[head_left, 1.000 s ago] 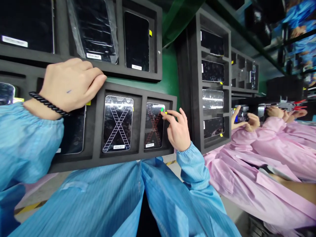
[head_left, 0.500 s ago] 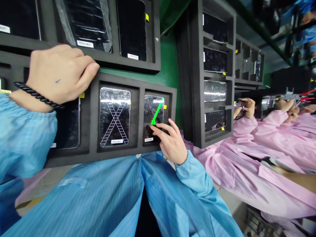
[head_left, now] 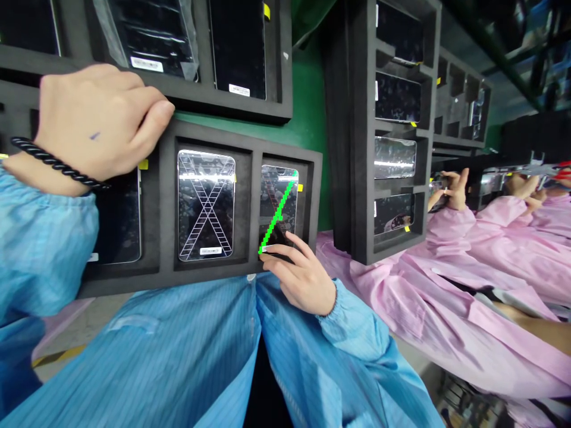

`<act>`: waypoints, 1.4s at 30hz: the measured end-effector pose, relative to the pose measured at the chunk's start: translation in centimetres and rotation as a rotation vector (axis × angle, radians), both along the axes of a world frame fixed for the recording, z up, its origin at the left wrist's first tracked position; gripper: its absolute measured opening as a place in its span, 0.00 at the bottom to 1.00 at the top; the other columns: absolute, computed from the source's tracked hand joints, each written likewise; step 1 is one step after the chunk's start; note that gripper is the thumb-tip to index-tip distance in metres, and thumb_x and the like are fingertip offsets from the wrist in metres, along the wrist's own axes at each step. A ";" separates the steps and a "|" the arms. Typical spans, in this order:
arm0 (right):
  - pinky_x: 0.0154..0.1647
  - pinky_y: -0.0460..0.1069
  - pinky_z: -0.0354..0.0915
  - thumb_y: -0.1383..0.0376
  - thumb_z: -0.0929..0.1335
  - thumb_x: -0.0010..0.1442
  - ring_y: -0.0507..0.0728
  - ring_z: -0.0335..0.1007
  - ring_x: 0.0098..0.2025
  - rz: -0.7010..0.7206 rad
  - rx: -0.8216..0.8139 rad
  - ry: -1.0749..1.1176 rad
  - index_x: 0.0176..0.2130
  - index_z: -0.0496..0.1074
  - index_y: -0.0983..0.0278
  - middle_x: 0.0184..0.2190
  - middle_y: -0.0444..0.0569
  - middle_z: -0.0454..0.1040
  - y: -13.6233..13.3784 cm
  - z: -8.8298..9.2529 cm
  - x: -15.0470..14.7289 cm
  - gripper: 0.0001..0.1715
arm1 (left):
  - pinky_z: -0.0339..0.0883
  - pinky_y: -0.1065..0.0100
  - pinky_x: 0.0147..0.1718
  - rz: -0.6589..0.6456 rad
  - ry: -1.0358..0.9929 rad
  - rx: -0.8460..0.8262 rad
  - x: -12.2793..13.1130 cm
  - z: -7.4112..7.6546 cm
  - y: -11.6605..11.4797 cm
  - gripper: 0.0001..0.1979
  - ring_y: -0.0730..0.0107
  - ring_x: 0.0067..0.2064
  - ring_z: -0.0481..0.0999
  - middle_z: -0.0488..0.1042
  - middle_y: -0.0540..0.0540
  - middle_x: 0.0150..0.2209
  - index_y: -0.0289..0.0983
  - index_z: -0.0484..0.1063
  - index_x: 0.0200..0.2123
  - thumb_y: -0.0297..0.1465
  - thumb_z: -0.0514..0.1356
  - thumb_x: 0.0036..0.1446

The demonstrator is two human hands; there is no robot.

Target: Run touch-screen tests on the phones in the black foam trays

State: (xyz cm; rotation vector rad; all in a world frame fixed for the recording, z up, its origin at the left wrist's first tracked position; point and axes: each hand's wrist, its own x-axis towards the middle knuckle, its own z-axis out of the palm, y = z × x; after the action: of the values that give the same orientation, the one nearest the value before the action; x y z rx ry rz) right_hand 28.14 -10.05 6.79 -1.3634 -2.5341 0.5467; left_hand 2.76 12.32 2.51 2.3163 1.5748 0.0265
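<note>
My right hand (head_left: 298,272) is open, fingers stretched out, with a fingertip at the lower left corner of a smartphone (head_left: 288,202). A thick green line runs diagonally down its screen to that finger, and a ladder-like band crosses it. This phone lies in the right compartment of a black foam tray (head_left: 256,178). Beside it lies another smartphone (head_left: 206,226) showing a white ladder-patterned X. Above the tray's left part my left hand (head_left: 104,122) is curled into a fist, palm side hidden. A dark-screened phone (head_left: 118,226) lies partly under that wrist.
Another foam tray (head_left: 250,107) with phones, one in clear plastic, lies behind on the green surface (head_left: 307,101). At right stands a foam tray (head_left: 427,119) holding several phones. Further right are a co-worker's hand (head_left: 457,189) and people's pink sleeves (head_left: 495,229).
My right hand has slid down and left across the phone, and the green line now reaches the lower left corner. The left hand stays curled; the whole view has shifted slightly.
</note>
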 end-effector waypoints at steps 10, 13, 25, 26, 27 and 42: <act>0.74 0.62 0.52 0.78 0.59 0.54 0.60 0.68 0.61 -0.267 0.164 -0.041 0.55 0.67 0.64 0.52 0.50 0.78 8.3 -1.6 1.9 0.31 | 0.67 0.50 0.45 -0.089 0.040 0.123 -0.5 -1.4 0.4 0.42 0.44 0.56 0.73 0.75 0.37 0.44 0.33 0.75 0.50 0.48 0.27 0.67; 0.75 0.63 0.48 0.78 0.58 0.54 0.60 0.66 0.62 -0.241 0.135 -0.076 0.54 0.66 0.64 0.53 0.50 0.77 9.9 -2.6 1.3 0.30 | 0.68 0.52 0.48 -0.082 0.018 0.141 -0.6 -1.6 0.3 0.41 0.47 0.56 0.73 0.75 0.39 0.44 0.33 0.75 0.49 0.48 0.27 0.69; 0.76 0.66 0.45 0.78 0.58 0.55 0.61 0.65 0.63 -0.194 0.067 -0.144 0.61 0.65 0.67 0.51 0.51 0.78 9.1 -3.0 1.0 0.36 | 0.62 0.54 0.43 -0.061 -0.015 0.127 -0.6 -1.7 0.5 0.38 0.52 0.53 0.72 0.75 0.39 0.44 0.37 0.76 0.47 0.49 0.31 0.69; 0.76 0.66 0.45 0.78 0.58 0.56 0.61 0.65 0.63 -0.196 0.065 -0.144 0.62 0.65 0.68 0.51 0.51 0.78 8.8 -2.9 1.0 0.36 | 0.62 0.53 0.41 -0.065 0.005 0.132 -0.6 -1.7 0.5 0.39 0.50 0.53 0.72 0.76 0.39 0.44 0.36 0.76 0.48 0.49 0.30 0.68; 0.76 0.65 0.45 0.78 0.58 0.56 0.61 0.65 0.63 -0.199 0.066 -0.145 0.63 0.65 0.68 0.50 0.52 0.79 8.4 -2.8 1.1 0.36 | 0.61 0.53 0.40 -0.068 0.023 0.135 -0.6 -1.6 0.5 0.40 0.48 0.53 0.72 0.76 0.38 0.44 0.35 0.76 0.48 0.49 0.29 0.68; 0.74 0.67 0.52 0.78 0.59 0.56 0.62 0.69 0.61 -0.236 0.048 -0.178 0.66 0.62 0.68 0.51 0.50 0.81 1.9 -1.6 1.7 0.40 | 0.61 0.47 0.52 -0.006 -0.076 0.020 -0.2 -0.3 0.0 0.41 0.40 0.61 0.68 0.75 0.41 0.52 0.43 0.73 0.58 0.53 0.29 0.65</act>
State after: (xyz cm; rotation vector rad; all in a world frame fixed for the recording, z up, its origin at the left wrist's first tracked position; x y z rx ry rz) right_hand 29.84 -8.13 5.22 -1.7323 -2.4504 0.3308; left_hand 2.55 12.32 2.21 2.3074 1.5367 0.1282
